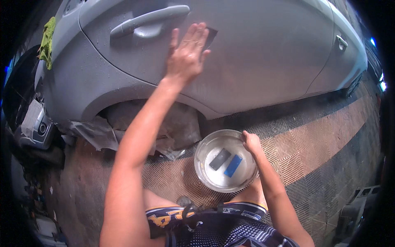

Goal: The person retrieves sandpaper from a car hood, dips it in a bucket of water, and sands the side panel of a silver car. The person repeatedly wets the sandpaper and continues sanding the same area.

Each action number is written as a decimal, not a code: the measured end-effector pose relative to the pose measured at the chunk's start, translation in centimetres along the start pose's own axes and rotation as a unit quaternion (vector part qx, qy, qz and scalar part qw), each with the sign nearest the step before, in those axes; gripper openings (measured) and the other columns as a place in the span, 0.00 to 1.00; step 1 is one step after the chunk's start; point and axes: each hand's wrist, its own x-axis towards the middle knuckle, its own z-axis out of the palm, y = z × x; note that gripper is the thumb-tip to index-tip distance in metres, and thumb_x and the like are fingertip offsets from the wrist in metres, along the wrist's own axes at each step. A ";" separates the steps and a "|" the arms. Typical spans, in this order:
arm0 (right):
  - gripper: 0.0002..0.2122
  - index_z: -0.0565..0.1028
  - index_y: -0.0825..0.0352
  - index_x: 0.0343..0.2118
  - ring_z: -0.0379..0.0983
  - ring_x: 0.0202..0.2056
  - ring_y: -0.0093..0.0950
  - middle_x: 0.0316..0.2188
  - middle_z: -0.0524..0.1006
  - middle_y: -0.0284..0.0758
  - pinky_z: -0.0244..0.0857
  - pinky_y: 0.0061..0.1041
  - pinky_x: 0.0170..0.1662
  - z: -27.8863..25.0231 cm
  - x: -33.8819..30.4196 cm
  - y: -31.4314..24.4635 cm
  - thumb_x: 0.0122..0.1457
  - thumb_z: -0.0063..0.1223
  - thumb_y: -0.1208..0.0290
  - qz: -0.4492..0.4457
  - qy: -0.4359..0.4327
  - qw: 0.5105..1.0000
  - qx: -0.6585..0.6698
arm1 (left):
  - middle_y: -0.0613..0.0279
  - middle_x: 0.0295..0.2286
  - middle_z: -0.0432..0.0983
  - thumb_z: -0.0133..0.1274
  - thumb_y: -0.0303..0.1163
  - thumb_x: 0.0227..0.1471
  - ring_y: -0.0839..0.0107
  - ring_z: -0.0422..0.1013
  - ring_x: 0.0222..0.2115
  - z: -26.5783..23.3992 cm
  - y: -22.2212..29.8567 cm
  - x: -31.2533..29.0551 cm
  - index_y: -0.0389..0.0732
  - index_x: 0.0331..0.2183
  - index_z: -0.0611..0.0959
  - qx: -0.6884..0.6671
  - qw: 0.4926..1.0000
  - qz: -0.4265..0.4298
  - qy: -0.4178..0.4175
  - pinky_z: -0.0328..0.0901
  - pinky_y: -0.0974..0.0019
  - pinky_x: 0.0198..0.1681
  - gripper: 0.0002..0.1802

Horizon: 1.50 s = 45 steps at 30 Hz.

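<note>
My left hand point(187, 53) lies flat against the grey car door point(263, 53), just right of the door handle point(150, 19), with its fingers stretched out. A dark sheet, perhaps sandpaper point(212, 36), shows from under its fingers; the rest is covered. Lower down, my right hand point(252, 143) is closed on the rim of a round metal bowl point(199, 162), fingers partly hidden. Inside the bowl lie a dark grey rectangular block point(220, 159) and a blue rectangular block point(233, 166). The bowl is between my knees.
Crumpled translucent sheeting point(173, 127) fills the wheel arch. A yellow-green cloth point(47, 43) hangs at the car's left end. Below it stands a grey machine-like thing point(37, 127). The floor has ribbed tiles point(296, 156). A grey frame-like object point(358, 210) is at lower right.
</note>
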 end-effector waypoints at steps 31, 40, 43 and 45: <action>0.15 0.81 0.55 0.46 0.76 0.51 0.31 0.50 0.80 0.29 0.65 0.39 0.57 -37.9 -10.0 -26.3 0.54 0.59 0.73 -0.657 0.234 0.717 -0.016 | 0.56 0.67 0.56 0.33 0.45 0.69 0.65 0.46 0.70 0.5 0.7 6.6 0.38 0.65 0.65 -0.013 0.996 -0.082 0.015 0.28 0.46 0.73 0.30; 0.13 0.81 0.61 0.44 0.79 0.45 0.33 0.46 0.82 0.33 0.69 0.34 0.50 -32.3 -4.4 -18.5 0.55 0.56 0.77 -0.483 0.270 0.820 0.147 | 0.52 0.63 0.64 0.50 0.44 0.60 0.60 0.56 0.67 1.3 4.0 1.7 0.39 0.63 0.70 0.049 0.999 -0.007 0.018 0.41 0.42 0.68 0.34; 0.16 0.78 0.64 0.51 0.76 0.50 0.39 0.53 0.78 0.39 0.68 0.35 0.55 -20.4 -2.0 -9.2 0.60 0.60 0.69 -0.188 0.170 0.953 0.163 | 0.44 0.60 0.67 0.59 0.33 0.51 0.51 0.64 0.61 -1.6 10.2 -8.4 0.33 0.59 0.71 -0.276 0.954 0.065 -0.097 0.57 0.41 0.63 0.34; 0.35 0.67 0.63 0.63 0.72 0.55 0.44 0.57 0.73 0.48 0.68 0.42 0.57 -8.5 -2.6 -1.0 0.58 0.57 0.44 -0.079 0.064 0.992 0.077 | 0.46 0.56 0.72 0.58 0.25 0.48 0.51 0.70 0.57 -4.5 14.5 -15.6 0.35 0.57 0.75 -0.470 0.860 0.031 -0.198 0.62 0.48 0.60 0.32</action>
